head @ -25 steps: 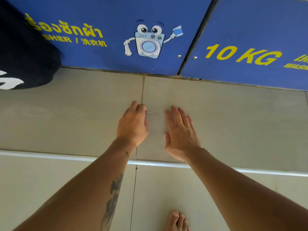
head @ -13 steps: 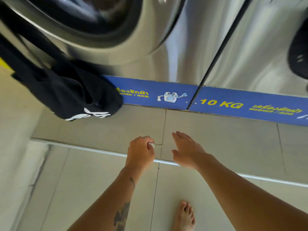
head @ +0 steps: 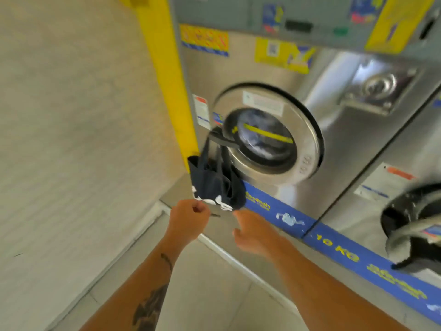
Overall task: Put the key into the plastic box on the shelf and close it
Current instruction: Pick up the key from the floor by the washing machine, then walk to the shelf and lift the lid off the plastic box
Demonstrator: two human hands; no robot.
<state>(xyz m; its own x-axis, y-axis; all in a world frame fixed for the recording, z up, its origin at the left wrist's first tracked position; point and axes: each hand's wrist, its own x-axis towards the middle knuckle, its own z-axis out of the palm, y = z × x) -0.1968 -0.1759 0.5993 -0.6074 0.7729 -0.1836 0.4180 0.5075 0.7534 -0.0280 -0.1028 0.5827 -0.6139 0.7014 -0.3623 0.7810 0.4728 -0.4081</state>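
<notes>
My left hand (head: pixel 188 217) is closed in a fist around a small metal key (head: pixel 215 215), whose thin tip sticks out to the right of the fingers. My right hand (head: pixel 253 231) hovers beside it with the fingers loosely spread and nothing in it. Both hands are raised in front of the tiled step below the washing machines. No plastic box and no shelf is in view.
A steel washing machine (head: pixel 267 132) with a round door stands ahead, a dark tote bag (head: pixel 214 185) hanging from its handle. A blue band (head: pixel 334 244) marked 10 KG runs along the base. A second machine (head: pixel 415 211) is at right, a beige wall (head: pixel 71 115) at left.
The view has swung up from the tiled step to the machine fronts. My left hand picked the key up from the tile and lifted it; my right hand rose off the tile.
</notes>
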